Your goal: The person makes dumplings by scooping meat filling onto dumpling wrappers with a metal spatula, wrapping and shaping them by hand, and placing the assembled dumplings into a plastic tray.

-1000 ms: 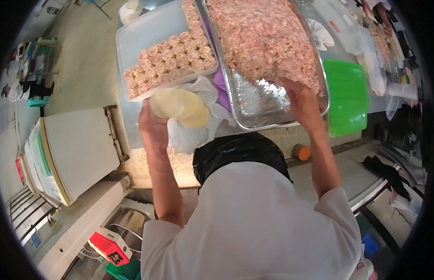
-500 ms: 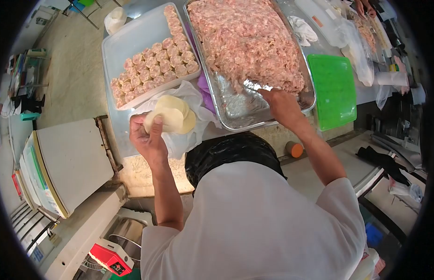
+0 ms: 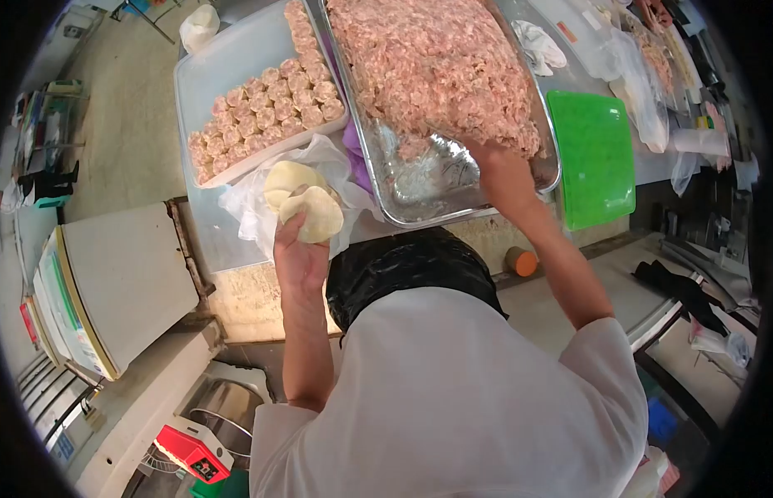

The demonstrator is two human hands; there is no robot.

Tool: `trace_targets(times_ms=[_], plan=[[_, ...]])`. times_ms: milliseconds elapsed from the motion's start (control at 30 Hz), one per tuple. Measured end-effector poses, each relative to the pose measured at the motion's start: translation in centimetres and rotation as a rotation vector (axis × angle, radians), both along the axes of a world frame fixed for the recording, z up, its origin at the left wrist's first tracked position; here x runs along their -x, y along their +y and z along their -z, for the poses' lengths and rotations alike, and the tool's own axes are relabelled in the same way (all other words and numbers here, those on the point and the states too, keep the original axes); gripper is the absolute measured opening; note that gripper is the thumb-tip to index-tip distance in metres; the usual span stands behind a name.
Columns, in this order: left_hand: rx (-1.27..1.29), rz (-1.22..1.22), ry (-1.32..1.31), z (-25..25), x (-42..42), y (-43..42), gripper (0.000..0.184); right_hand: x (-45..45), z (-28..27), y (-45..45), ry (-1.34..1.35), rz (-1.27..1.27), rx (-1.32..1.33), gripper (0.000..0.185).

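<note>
My left hand (image 3: 302, 264) is closed on a thin round dumpling wrapper (image 3: 318, 217), with the thumb along its left edge. Just behind it more pale wrappers (image 3: 288, 176) lie on crumpled white plastic (image 3: 247, 199). My right hand (image 3: 509, 181) is over the near right part of a metal tray (image 3: 420, 217), its fingers closed and blurred at the edge of the minced meat (image 3: 436, 66). What those fingers hold is hard to make out. Left of the tray, rows of filled open-topped dumplings (image 3: 266, 108) sit in a pale plastic tray (image 3: 195, 91).
A green lid or board (image 3: 592, 162) lies right of the metal tray. Beyond it are a white cloth (image 3: 538, 47) and clear plastic bags (image 3: 648, 112). Purple cloth (image 3: 356, 158) shows between the trays. A white bundle (image 3: 200, 29) stands at the far left corner.
My left hand has moved right and turned, and one wrapper now stands apart from the stack behind it. My right hand stays at the meat's near edge, shifted only slightly.
</note>
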State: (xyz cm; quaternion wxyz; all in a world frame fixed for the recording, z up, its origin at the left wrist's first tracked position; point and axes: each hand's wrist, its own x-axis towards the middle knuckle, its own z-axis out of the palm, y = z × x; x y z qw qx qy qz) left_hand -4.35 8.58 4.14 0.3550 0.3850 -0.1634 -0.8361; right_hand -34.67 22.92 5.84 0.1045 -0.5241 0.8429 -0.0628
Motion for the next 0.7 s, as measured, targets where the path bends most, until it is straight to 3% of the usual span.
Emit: trace_targets(times_ms=[500, 600, 700], plan=[[0.019, -0.030, -0.022, -0.6, 1.1, 1.3, 0.053, -1.9, -1.8, 0.0, -0.215, -0.300, -0.188, 0.016], [0.049, -0.044, -0.034, -1.1, 1.4, 1.4, 0.054, -1.6, -1.6, 0.8, -0.359, -0.308, -0.047, 0.011], [0.097, -0.087, -0.071, -0.8, 2.2, 1.3, 0.051, -0.2, -3.1, 0.6, -0.841, -0.164, -0.158, 0.015]])
